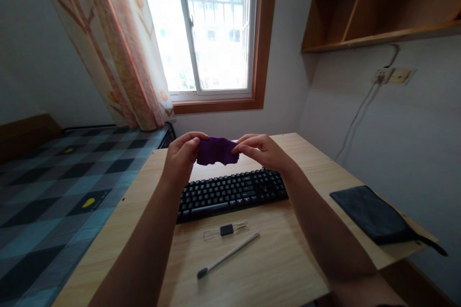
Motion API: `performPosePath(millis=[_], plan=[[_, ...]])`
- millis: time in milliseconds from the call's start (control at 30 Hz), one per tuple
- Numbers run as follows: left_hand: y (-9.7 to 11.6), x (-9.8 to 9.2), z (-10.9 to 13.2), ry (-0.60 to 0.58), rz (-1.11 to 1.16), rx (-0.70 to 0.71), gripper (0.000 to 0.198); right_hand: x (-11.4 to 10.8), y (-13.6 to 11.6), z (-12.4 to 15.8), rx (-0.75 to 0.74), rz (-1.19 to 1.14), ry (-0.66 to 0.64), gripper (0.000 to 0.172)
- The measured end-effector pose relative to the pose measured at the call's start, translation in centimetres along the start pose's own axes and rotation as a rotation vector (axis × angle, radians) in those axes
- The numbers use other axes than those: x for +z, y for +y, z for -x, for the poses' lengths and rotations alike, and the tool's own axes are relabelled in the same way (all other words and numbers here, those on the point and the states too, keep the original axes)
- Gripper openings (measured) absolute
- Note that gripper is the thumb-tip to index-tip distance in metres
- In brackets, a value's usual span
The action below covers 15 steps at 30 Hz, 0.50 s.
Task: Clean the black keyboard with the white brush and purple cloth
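A small purple cloth [217,150] is stretched between my two hands, above the far edge of a black keyboard [230,191]. My left hand [184,153] pinches its left end between thumb and fingers. At the right end, my right hand [260,148] grips the upper corner with thumb and fingertips. The cloth's lower edge looks uneven. In front of the keyboard lie a wire tool with a black middle piece [226,230] and a toothbrush [228,255] with dark bristles, set at a slant.
The wooden table [281,249] carries a dark zip pouch [372,213] with a strap at its right edge. A bed with a checked sheet [72,187] adjoins on the left. A wall shelf [345,14] hangs at upper right, above a socket [394,76] with a cable.
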<state>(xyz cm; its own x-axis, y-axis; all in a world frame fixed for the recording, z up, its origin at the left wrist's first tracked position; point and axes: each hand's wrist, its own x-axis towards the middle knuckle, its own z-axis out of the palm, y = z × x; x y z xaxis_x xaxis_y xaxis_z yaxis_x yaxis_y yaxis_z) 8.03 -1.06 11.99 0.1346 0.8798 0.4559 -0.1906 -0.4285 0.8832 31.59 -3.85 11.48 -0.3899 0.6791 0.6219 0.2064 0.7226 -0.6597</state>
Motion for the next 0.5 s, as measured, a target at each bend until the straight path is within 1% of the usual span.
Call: performPosePath(millis=[133, 167, 267, 333, 400, 500], plan=[[0.3, 0.3, 0.2, 0.01, -0.079, 0.04, 0.023, 0.9, 1.1, -0.2, 0.027, -0.35, 0.076, 0.011], [0.3, 0.3, 0.2, 0.005, -0.088, 0.041, 0.024, 1.0, 1.4, -0.2, 0.041, -0.403, 0.084, 0.012], [0.4, 0.6, 0.3, -0.024, -0.068, 0.011, 0.027, 0.9, 2.4, -0.3, 0.06, -0.512, 0.117, 0.027], [0.6, 0.7, 0.5, -0.036, -0.056, -0.008, 0.028, 0.7, 2.8, -0.4, 0.072, -0.606, 0.154, 0.034], [0.7, 0.9, 0.6, -0.048, -0.06, -0.012, 0.027, 0.6, 3.0, -0.4, 0.123, -0.652, 0.16, 0.034], [0.7, 1.0, 0.8, -0.098, -0.074, -0.02, 0.024, 1.2, 3.0, -0.6, 0.211, -0.582, 0.083, 0.034]])
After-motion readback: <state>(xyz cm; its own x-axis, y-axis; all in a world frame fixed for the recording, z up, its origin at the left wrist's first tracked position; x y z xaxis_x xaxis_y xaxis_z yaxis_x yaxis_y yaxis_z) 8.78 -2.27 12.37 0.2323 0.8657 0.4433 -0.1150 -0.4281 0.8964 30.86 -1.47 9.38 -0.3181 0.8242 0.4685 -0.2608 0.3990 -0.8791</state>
